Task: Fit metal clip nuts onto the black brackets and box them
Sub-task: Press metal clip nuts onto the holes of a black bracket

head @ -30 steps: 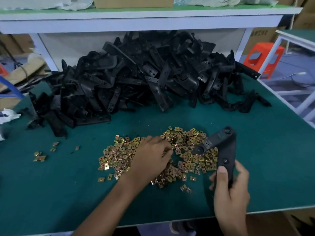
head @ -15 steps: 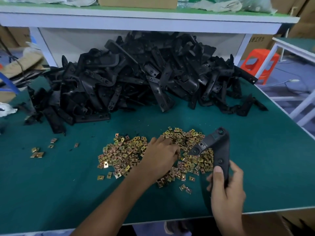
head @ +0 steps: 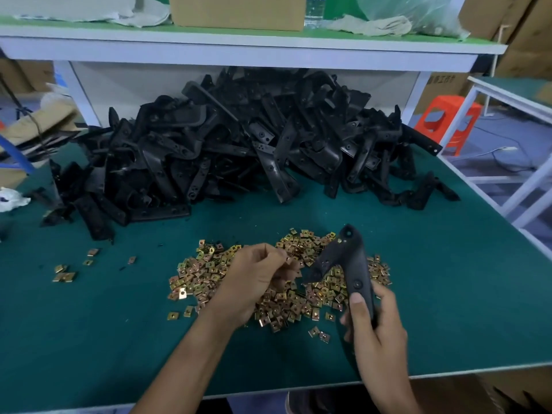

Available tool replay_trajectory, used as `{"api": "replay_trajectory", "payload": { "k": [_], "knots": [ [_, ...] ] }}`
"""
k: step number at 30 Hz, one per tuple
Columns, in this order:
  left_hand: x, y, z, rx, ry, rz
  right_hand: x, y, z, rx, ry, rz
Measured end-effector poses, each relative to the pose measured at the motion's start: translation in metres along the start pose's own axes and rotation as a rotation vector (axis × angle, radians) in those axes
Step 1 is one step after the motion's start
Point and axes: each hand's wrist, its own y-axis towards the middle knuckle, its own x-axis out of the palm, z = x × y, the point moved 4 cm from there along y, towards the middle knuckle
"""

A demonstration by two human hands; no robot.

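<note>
Gold-coloured metal clip nuts point(head: 203, 276) lie in a loose scatter at the middle of the green desk point(head: 104, 324). Out at nine o'clock, a few stray clip nuts point(head: 64, 273) sit well apart from the rest. Up at twelve o'clock, the big heap of black plastic brackets point(head: 239, 150) is piled at the back of the desk, under the white shelf point(head: 239, 52) that carries a brown cardboard box point(head: 239, 10).

On to the left hand point(head: 254, 282): it hovers over the scatter, fingers curled, grip pinched at the fingertips on what looks like one small clip nut point(head: 288, 259), tiny and partly hidden. Just at its three o'clock, the angled black bracket point(head: 352, 264) is raised above the nuts, its bend up at twelve o'clock. One arm slants down toward the left fingertips, near them but apart.

The other arm runs down into the right hand point(head: 376, 327) at five o'clock, grip wrapped round that lower end, thumb laid along the bracket's face. Far out at two o'clock, an orange plastic stool point(head: 448, 121) stands on the floor beyond the desk.
</note>
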Motion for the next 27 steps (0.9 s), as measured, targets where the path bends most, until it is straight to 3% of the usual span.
{"api": "replay_trajectory", "payload": {
  "k": [9,27],
  "knots": [
    [-0.02,-0.027,-0.003,-0.049,-0.045,0.023,0.034,-0.004,-0.012,0.067,0.12,-0.149],
    [-0.016,-0.042,0.004,0.048,-0.194,0.098,0.033,-0.011,-0.008,-0.001,0.05,-0.093]
  ]
}}
